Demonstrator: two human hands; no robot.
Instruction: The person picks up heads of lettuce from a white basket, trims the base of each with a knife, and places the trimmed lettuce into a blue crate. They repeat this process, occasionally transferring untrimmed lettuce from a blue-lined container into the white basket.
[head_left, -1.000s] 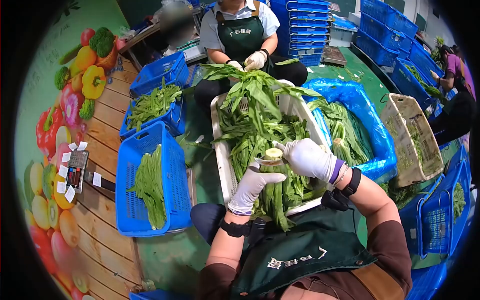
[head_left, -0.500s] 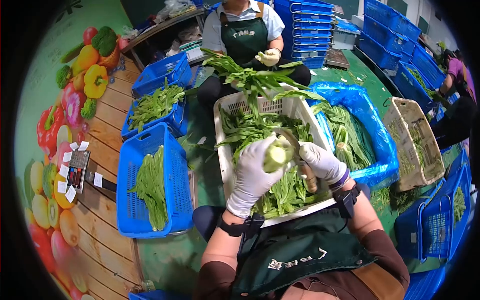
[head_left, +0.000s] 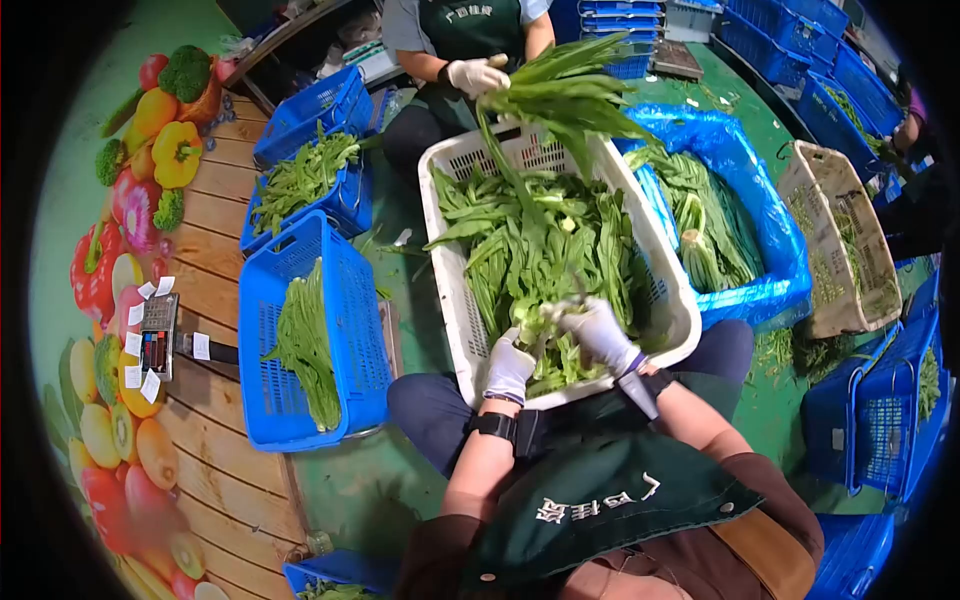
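Observation:
My left hand [head_left: 510,366] is closed at the near end of a white plastic basket [head_left: 682,318], around pale green cut pieces of a leafy vegetable [head_left: 530,322]. My right hand [head_left: 598,332] is curled beside it, fingers toward the same pieces. The knife it gripped a moment earlier is mostly hidden now. Long leafy greens [head_left: 520,240] fill the basket under and beyond both hands. Across from me, a co-worker's gloved hand [head_left: 477,76] holds a bunch of long leaves [head_left: 570,90] over the far rim.
At left, a blue basket [head_left: 262,400] holds greens, with another blue basket [head_left: 350,205] behind it. To the right are a crate lined with blue plastic [head_left: 775,235] and a dirty cream crate [head_left: 870,300]. Blue crates [head_left: 835,440] stand at far right. A small scale [head_left: 157,335] sits at left.
My hands have come down and nearer to me; the thick cut stem in my left hand has given way to smaller pieces. The co-worker's hand has moved left onto the leaves. My view has shifted.

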